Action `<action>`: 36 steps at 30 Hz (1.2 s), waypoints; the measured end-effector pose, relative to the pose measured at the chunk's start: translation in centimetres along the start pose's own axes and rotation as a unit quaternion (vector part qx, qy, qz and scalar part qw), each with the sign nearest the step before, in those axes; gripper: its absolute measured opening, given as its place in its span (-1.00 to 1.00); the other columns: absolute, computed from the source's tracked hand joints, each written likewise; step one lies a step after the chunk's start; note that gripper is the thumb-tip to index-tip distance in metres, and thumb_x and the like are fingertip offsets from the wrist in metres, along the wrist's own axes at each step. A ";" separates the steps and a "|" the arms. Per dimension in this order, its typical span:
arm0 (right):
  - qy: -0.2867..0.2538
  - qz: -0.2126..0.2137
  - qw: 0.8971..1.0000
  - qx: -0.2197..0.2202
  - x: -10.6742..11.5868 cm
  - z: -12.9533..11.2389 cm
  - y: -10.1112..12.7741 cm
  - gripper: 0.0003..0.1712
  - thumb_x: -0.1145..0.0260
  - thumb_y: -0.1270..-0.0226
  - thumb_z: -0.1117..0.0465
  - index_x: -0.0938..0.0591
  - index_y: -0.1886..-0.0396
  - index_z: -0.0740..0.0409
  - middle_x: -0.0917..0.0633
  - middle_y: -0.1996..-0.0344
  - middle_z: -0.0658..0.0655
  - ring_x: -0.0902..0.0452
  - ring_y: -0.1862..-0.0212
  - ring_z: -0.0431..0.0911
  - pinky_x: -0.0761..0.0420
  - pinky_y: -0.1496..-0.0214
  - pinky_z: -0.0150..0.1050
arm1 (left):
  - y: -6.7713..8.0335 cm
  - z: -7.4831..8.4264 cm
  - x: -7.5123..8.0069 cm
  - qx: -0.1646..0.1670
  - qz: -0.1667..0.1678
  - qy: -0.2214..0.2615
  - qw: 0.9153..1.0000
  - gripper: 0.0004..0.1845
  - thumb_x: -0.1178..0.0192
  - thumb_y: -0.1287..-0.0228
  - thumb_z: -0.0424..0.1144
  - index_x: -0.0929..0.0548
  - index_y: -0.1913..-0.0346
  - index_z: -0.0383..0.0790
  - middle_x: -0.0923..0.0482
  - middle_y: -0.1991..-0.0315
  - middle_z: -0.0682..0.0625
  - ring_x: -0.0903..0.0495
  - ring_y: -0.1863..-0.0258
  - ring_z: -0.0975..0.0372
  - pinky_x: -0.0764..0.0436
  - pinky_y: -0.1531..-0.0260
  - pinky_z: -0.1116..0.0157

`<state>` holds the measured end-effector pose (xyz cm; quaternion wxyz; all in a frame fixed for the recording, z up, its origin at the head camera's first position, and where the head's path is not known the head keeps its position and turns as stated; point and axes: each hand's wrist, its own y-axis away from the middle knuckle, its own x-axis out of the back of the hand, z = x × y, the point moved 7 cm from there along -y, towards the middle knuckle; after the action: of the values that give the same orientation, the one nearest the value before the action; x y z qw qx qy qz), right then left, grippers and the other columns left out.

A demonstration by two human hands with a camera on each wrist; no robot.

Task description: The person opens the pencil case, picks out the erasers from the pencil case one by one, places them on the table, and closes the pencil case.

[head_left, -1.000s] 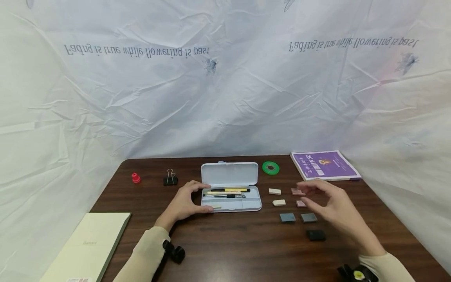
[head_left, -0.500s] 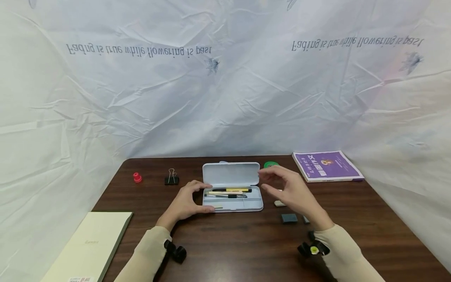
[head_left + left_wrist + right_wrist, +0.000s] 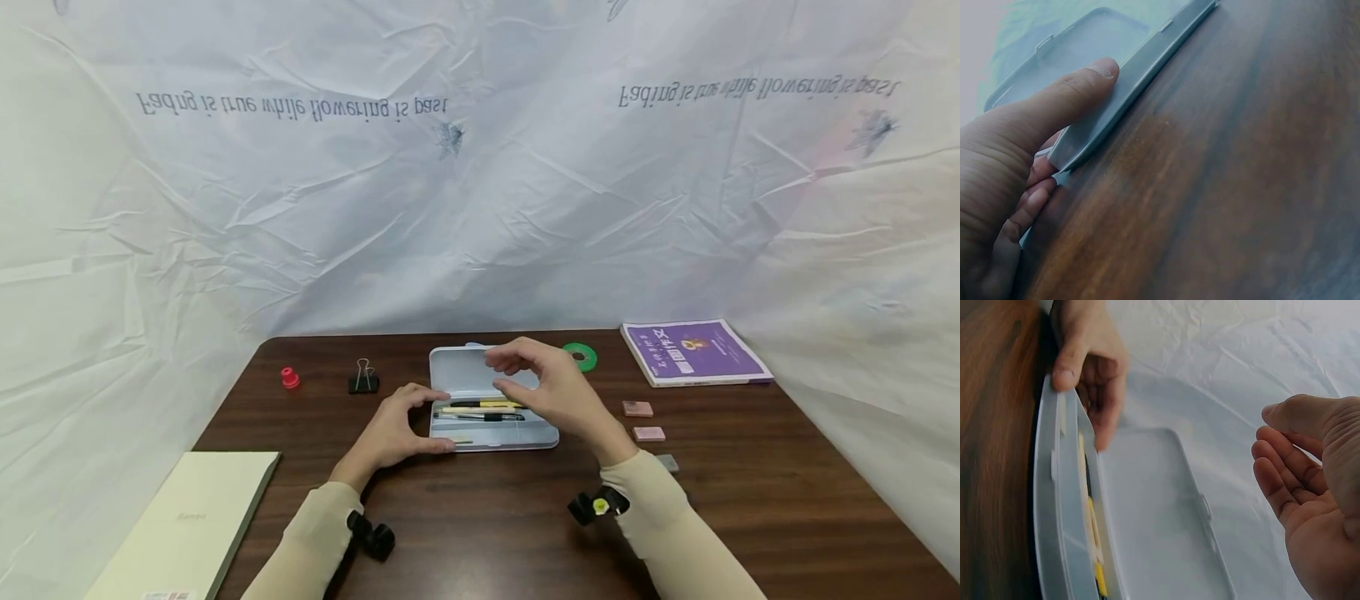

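A pale blue pencil case (image 3: 536,435) lies with its lid (image 3: 457,367) raised at the back of the table. Inside it are a black-and-yellow pen (image 3: 465,404), a cream stick and a clear pen with a black grip (image 3: 491,417). My left hand (image 3: 390,429) holds the case's left end, thumb (image 3: 1079,94) over the front rim and fingers at the back. Above the case's right half hovers my right hand (image 3: 558,392), its fingers loosely bent and apart from the thumb; nothing shows between them in the right wrist view. It covers part of the lid.
Right of the case lie two pink erasers (image 3: 637,408) and a grey block (image 3: 667,463) partly behind my sleeve. A green tape roll (image 3: 581,357) and purple book (image 3: 693,353) are farther back. Leftward are a binder clip (image 3: 363,382), red cap (image 3: 289,378) and cream notebook (image 3: 187,517).
My right hand has moved left from beside the pink erasers to above the pencil case. The white erasers and darker blocks are now hidden behind the right arm. My left hand stays put.
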<state>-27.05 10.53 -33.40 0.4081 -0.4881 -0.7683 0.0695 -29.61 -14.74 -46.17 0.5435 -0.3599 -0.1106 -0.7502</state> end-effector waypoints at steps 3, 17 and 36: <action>0.001 -0.014 1.000 0.011 -1.2 -0.1 -0.6 -0.57 -0.55 -0.52 0.33 -0.76 -0.31 0.06 -0.80 -0.12 0.07 -0.77 -0.13 0.03 -0.77 -0.22 -0.03 | 0.0 0.0 0.0 0.000 0.000 -0.001 1.000 -0.16 -0.77 -0.02 0.26 -0.75 -0.40 0.19 -0.63 -0.31 0.09 -0.58 -0.33 0.06 -0.57 -0.37 -0.16; 0.042 -0.152 0.987 0.007 -7.9 2.1 0.3 -0.64 -0.50 -0.53 0.41 -0.77 -0.26 0.25 -0.81 -0.08 0.16 -0.80 -0.06 0.00 -0.79 -0.15 -0.08 | 0.2 0.1 0.1 -0.004 -0.002 0.004 1.000 -0.16 -0.77 -0.05 0.22 -0.74 -0.42 0.14 -0.64 -0.29 0.09 -0.59 -0.31 0.07 -0.58 -0.34 -0.15; 0.153 -0.227 0.960 0.051 -10.6 2.4 0.6 -0.67 -0.36 -0.64 0.45 -0.86 -0.18 0.07 -0.84 -0.08 0.01 -0.76 -0.18 -0.15 -0.72 -0.30 -0.21 | 0.1 -0.1 0.0 -0.008 -0.003 0.008 1.000 -0.16 -0.77 -0.07 0.19 -0.73 -0.44 0.13 -0.63 -0.31 0.07 -0.58 -0.32 0.03 -0.57 -0.35 -0.17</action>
<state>-26.28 2.99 -41.23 0.5500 -0.2837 -0.7831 -0.0613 -29.58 -14.79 -46.28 0.5389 -0.3582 -0.1016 -0.7557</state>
